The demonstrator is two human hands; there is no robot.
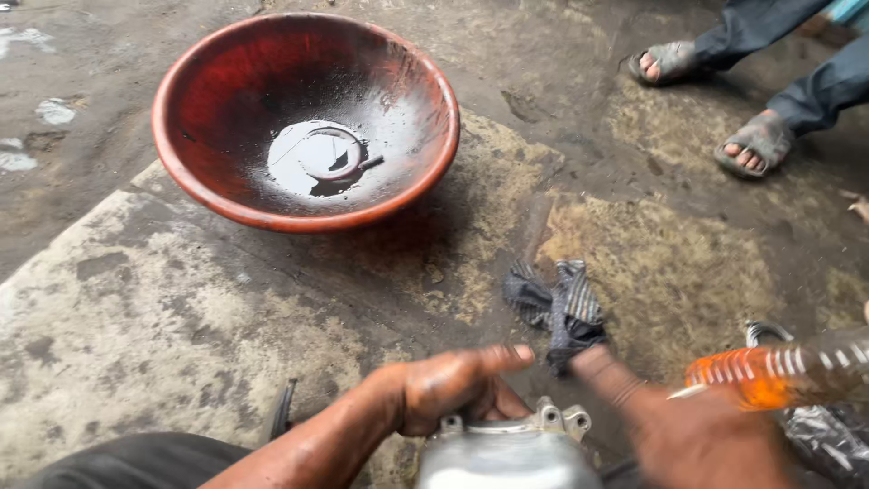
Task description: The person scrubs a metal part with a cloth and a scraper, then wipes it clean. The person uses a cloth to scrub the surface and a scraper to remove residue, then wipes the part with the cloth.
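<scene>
My left hand [448, 389], dark with oil, grips the top rim of a silver metal housing [507, 457] at the bottom edge, with one finger stretched out to the right. My right hand [697, 435] is blurred just right of the housing, a finger pointing up toward a striped grey rag [561, 312]. A clear plastic bottle of orange liquid [778, 371] lies across above my right hand, its tip pointing left. I cannot tell who holds the bottle.
A large red bowl [208, 63] holding black oil and a metal ring sits at the upper left on stained concrete. Another person's feet in grey sandals [756, 145] stand at the upper right. A crumpled shiny plastic sheet [828, 439] lies at the lower right.
</scene>
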